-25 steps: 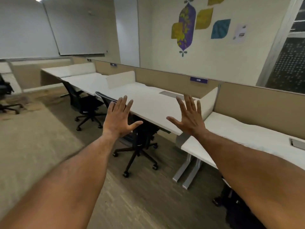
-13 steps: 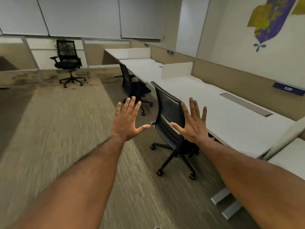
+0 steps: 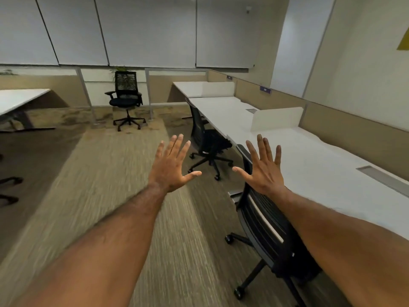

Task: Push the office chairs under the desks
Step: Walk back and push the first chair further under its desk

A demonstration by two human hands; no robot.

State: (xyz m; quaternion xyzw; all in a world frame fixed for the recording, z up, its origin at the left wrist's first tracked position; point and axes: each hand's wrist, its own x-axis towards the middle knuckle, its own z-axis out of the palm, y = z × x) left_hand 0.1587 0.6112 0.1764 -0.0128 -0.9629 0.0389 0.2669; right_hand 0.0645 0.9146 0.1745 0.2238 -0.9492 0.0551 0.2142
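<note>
Both arms reach forward with fingers spread and nothing held. My left hand [image 3: 171, 166] hovers over the carpet. My right hand [image 3: 264, 168] is above the backrest of the nearest black office chair [image 3: 269, 235], which sits at the edge of the long white desk [image 3: 314, 165], seat partly under it. A second black chair [image 3: 204, 140] stands further along the same desk row, its seat also partly under. A third black chair with armrests [image 3: 126, 99] stands alone in the open, far from any desk, near the back partition.
White divider screens [image 3: 276, 118] split the desk row, with tan partition panels [image 3: 354, 122] behind. Another white desk [image 3: 17, 99] is at the far left. Chair bases [image 3: 10, 188] show at the left edge. Open carpet [image 3: 106, 173] lies between the rows.
The view has swung left and moved forward along the desk row. The nearest chair is now lower right and closer, and the far armrest chair has come toward the middle. Both hands stay spread.
</note>
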